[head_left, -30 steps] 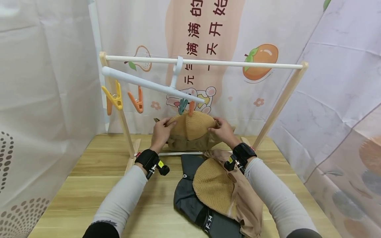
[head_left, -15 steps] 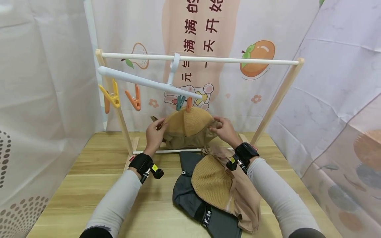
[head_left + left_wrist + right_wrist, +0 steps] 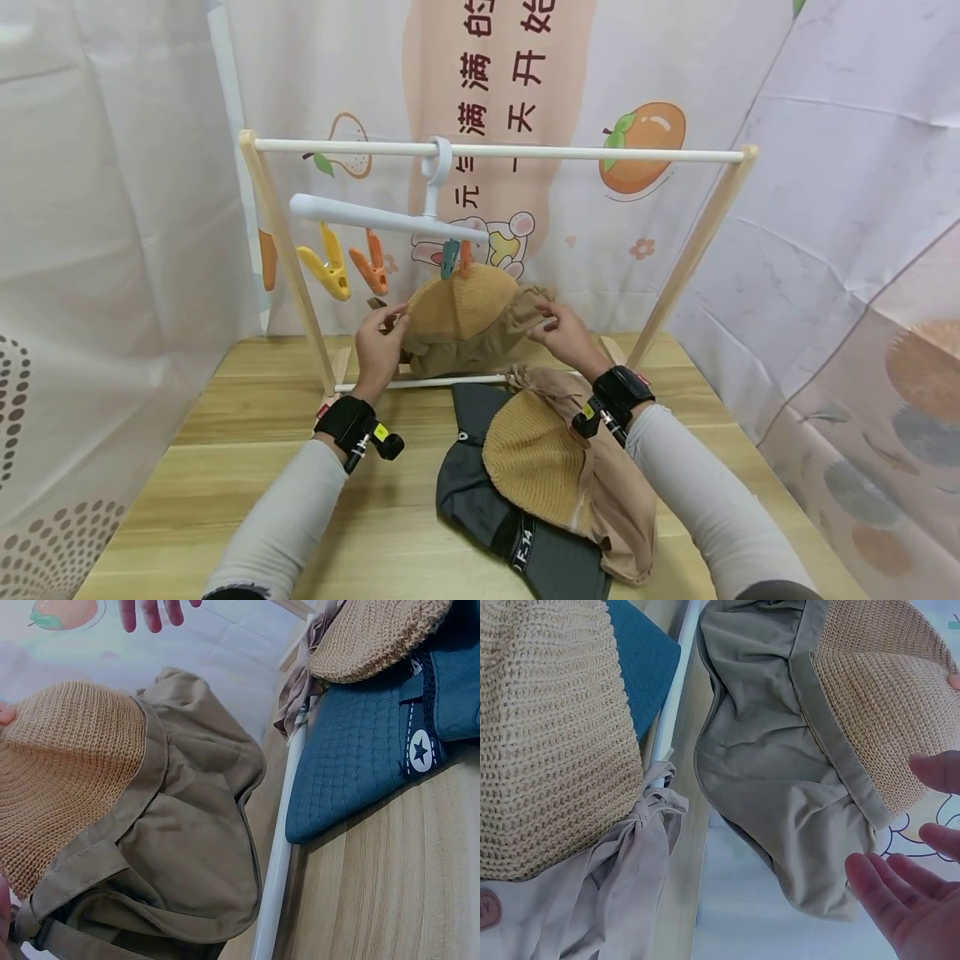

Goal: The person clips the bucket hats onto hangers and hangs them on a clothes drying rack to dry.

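A tan knit sun hat with a khaki cloth flap [image 3: 483,302] hangs from a white hanger [image 3: 375,217] by an orange clothespin [image 3: 466,259]; a teal clothespin [image 3: 449,260] sits beside that one. My left hand [image 3: 377,352] pinches the hat's left edge; in the left wrist view only a sliver of it shows, near the flap's strap [image 3: 79,879]. Beside the hat's right side is my right hand [image 3: 567,337], its fingers spread and relaxed. The right wrist view shows these fingertips [image 3: 866,871] close to the flap, gripping nothing.
The hanger hooks over the top bar [image 3: 585,153] of a wooden rack. Yellow [image 3: 330,265] and orange [image 3: 370,263] clothespins dangle at its left. On the table [image 3: 225,467] lie a dark cap [image 3: 480,500] and another knit hat [image 3: 534,462] with a beige flap.
The right hand has let go of the hat's right edge and sits apart from it. The hat has shifted left with the left hand. The hanger has turned, its left end moving right and down.
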Demonstrator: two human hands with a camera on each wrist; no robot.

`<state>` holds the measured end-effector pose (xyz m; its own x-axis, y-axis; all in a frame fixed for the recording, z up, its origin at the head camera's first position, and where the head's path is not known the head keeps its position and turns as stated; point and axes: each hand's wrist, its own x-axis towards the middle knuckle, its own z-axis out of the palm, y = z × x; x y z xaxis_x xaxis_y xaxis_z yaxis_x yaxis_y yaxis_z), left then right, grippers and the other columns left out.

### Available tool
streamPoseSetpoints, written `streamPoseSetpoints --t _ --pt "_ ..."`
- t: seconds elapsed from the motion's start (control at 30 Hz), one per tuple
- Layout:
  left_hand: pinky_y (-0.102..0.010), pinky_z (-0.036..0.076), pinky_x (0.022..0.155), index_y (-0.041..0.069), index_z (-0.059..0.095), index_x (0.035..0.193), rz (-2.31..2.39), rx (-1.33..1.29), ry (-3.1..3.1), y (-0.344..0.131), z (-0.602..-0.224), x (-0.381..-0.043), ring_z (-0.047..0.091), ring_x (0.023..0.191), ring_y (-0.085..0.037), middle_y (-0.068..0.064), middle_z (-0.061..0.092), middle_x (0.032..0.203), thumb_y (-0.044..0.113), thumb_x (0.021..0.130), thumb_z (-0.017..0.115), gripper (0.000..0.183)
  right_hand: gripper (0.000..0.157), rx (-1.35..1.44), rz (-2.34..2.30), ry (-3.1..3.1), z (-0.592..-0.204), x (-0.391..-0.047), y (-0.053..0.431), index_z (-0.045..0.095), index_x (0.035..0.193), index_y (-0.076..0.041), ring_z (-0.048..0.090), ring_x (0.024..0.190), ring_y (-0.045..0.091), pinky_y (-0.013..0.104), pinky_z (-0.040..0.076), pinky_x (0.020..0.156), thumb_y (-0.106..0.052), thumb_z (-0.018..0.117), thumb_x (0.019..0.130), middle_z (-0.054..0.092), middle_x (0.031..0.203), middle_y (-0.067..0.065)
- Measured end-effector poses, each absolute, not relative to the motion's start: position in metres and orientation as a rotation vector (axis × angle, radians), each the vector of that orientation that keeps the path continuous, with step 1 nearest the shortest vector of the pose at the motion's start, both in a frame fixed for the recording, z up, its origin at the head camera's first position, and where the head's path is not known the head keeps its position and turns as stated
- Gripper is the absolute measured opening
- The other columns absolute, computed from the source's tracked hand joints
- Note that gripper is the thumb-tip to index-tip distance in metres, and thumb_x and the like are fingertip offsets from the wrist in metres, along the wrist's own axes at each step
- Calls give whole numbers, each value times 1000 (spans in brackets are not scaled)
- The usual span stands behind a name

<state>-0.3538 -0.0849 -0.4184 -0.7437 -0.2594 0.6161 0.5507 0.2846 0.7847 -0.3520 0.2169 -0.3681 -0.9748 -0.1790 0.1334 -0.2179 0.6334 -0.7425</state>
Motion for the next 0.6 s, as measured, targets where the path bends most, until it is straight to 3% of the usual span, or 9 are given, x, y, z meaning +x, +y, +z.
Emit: streamPoseSetpoints --t 0.13,0.33,0.6 --pt "-52 44 73 -6 67 102 -1524 -265 -1895 -82 -404 -338 53 90 -40 -29 61 100 1 85 63 18 57 328 1260 -2801 -368 -349 217 40 138 -5 51 110 37 50 49 86 -14 63 87 43 129 25" --pt "-34 38 65 3 71 99 -1487 -256 -1938 -91 -414 -340 49 78 -23 -17 62 90 12 87 65 16 54 335 1270 -2816 -368 -343 217 41 137 -5 53 108 36 49 50 85 -17 62 88 44 130 24" --pt "-32 49 62 0 70 98 -1430 -329 -1961 -91 -417 -336 58 77 -20 -13 64 87 7 86 64 15 54 346 1238 -2829 -373 -336 223 41 137 -6 51 110 37 50 48 86 -24 61 90 45 129 24"
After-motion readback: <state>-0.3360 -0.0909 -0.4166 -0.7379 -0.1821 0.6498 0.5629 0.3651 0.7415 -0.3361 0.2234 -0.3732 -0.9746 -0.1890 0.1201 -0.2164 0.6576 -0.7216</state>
